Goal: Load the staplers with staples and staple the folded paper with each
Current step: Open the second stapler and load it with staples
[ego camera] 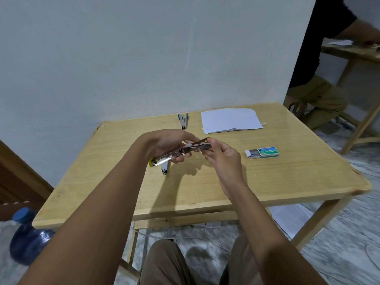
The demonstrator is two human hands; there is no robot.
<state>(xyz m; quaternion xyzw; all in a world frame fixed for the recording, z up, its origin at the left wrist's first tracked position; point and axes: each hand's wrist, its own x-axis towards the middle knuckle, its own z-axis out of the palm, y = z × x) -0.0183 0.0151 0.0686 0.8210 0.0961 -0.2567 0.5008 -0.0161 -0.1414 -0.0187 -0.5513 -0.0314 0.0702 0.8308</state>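
Above pale wooden table: opened yellow-tipped metal stapler ran left-right; left hand gripped middle, right hand pinched right end.

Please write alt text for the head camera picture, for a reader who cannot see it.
A person holds an opened yellow-tipped stapler above a wooden table: the left hand grips its body, the right hand pinches its far end. On the table lie a second, teal stapler, a folded white paper and a half-open staple box.
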